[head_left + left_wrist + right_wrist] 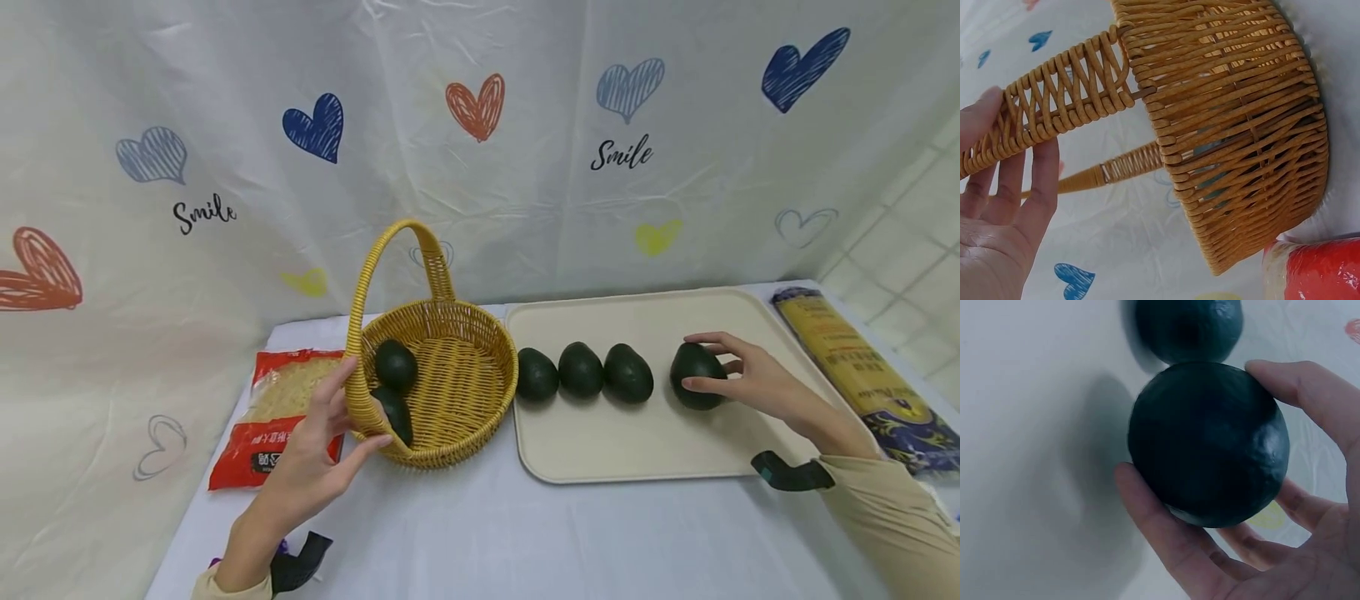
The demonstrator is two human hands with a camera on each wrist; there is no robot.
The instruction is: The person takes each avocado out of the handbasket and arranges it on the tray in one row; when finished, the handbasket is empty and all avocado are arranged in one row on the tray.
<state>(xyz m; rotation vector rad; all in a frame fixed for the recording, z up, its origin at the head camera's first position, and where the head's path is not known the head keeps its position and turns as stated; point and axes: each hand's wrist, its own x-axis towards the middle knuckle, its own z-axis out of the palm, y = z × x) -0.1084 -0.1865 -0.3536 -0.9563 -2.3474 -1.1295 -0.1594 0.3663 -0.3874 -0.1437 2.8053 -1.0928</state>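
A yellow wicker basket (pixel 483 429) stands left of the tray, with two dark green avocados (pixel 396 365) inside along its left side. My left hand (pixel 311 458) holds the basket's tall handle (pixel 1054 94) near its base, thumb on one side and fingers on the other. Over the right part of the beige tray (pixel 600 454), my right hand (pixel 765 387) grips a dark avocado (pixel 1210 444) between thumb and fingers. Whether this avocado touches the tray is hard to tell. Three more avocados (pixel 581 371) lie in a row on the tray's left half.
Left of the basket lies a red and clear food bag (pixel 277 417), partly behind my left hand. A yellow and blue packet (pixel 862 375) lies along the tray's right side. Behind the table hangs a white cloth (pixel 525 208) printed with hearts.
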